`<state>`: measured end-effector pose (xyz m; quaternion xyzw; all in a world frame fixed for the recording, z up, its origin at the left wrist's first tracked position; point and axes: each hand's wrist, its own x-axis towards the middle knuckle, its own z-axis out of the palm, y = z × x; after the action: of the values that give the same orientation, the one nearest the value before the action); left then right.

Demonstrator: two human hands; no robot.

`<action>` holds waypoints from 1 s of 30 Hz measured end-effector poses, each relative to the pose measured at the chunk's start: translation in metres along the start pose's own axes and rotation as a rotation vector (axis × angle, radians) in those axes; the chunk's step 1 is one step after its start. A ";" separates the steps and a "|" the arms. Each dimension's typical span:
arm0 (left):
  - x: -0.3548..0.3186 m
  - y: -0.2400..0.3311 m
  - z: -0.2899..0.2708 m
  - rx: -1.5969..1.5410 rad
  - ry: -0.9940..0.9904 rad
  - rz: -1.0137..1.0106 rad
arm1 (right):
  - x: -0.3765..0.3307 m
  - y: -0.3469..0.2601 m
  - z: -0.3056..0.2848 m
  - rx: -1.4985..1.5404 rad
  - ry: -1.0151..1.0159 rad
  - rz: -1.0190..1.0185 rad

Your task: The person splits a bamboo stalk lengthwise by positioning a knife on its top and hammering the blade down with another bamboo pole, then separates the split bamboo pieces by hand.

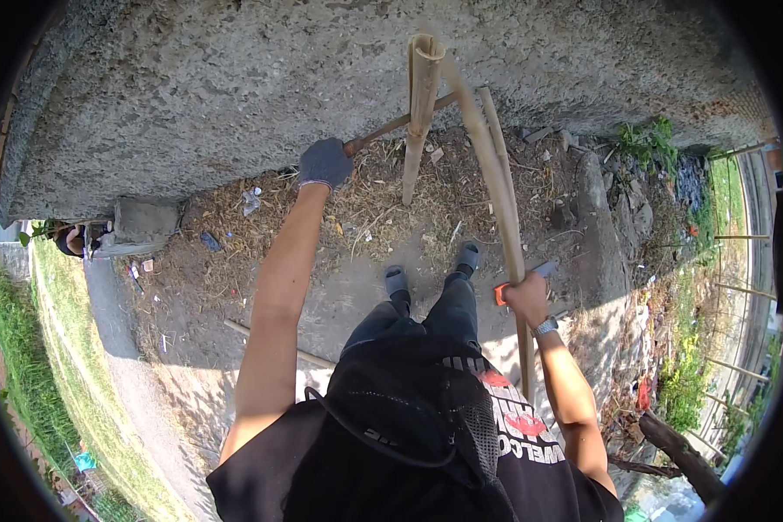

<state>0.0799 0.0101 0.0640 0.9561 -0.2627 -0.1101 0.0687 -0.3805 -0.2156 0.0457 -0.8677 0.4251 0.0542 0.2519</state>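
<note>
My left hand (325, 163), in a dark grey knit glove, is closed round the handle of a long, narrow, rusty-brown blade (387, 130). The blade reaches right, passing behind an upright half-round bamboo piece (421, 104) whose hollow end faces up. Bare, with a watch at the wrist, my right hand (528, 298) grips a long bent bamboo strip (493, 178). The strip's far end is blurred near the upright piece's top; whether they join I cannot tell. Close to that hand appear an orange part (500, 294) and a grey blade (545, 268), perhaps one tool, partly hidden.
A rough concrete wall (235, 78) rises ahead. Another thin bamboo piece (491, 122) leans beside the bent strip. Dry straw and litter cover the ground by my slippers (397, 279). A pole (278, 342) lies behind my left arm; another person (71, 239) is far left.
</note>
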 end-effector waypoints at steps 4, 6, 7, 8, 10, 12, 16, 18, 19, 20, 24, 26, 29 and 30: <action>-0.003 -0.020 -0.013 0.072 -0.026 -0.013 | -0.008 0.023 0.040 0.397 -0.142 0.191; -0.008 -0.015 -0.019 0.041 -0.044 -0.038 | -0.022 0.019 0.009 0.443 -0.126 0.120; -0.008 -0.010 -0.022 0.007 -0.058 -0.058 | -0.024 0.014 -0.009 0.453 0.010 0.079; -0.008 -0.008 -0.022 0.002 -0.054 -0.058 | -0.025 0.008 -0.032 0.457 0.146 0.036; -0.005 -0.010 -0.024 0.001 -0.045 -0.077 | -0.022 -0.017 -0.097 0.602 0.289 -0.160; -0.009 -0.007 -0.029 -0.014 -0.047 -0.090 | -0.028 -0.065 -0.165 0.987 0.320 -0.227; -0.004 0.020 -0.030 -0.046 -0.037 -0.038 | -0.051 -0.110 -0.283 1.111 0.379 -0.601; -0.003 0.026 -0.029 -0.051 -0.031 -0.028 | -0.063 -0.126 -0.317 1.273 0.275 -0.842; -0.005 0.024 -0.028 -0.048 -0.027 -0.027 | -0.071 -0.142 -0.322 1.300 0.308 -0.879; -0.006 0.024 -0.027 -0.057 -0.029 -0.033 | -0.073 -0.147 -0.319 1.304 0.350 -0.865; -0.014 0.020 -0.032 -0.100 -0.011 -0.057 | -0.052 -0.182 -0.212 1.035 0.561 -0.648; -0.020 0.014 -0.033 -0.110 -0.035 -0.069 | -0.029 -0.157 -0.115 0.554 0.269 -0.314; -0.026 0.012 -0.023 -0.121 -0.055 -0.039 | -0.001 -0.063 0.018 -0.036 0.066 -0.220; -0.031 0.002 -0.011 -0.111 -0.034 -0.034 | 0.003 -0.056 0.025 0.012 0.036 -0.242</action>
<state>0.0555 0.0258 0.0803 0.9532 -0.2408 -0.1419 0.1153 -0.3331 -0.1774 0.0447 -0.9119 0.3223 0.0053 0.2541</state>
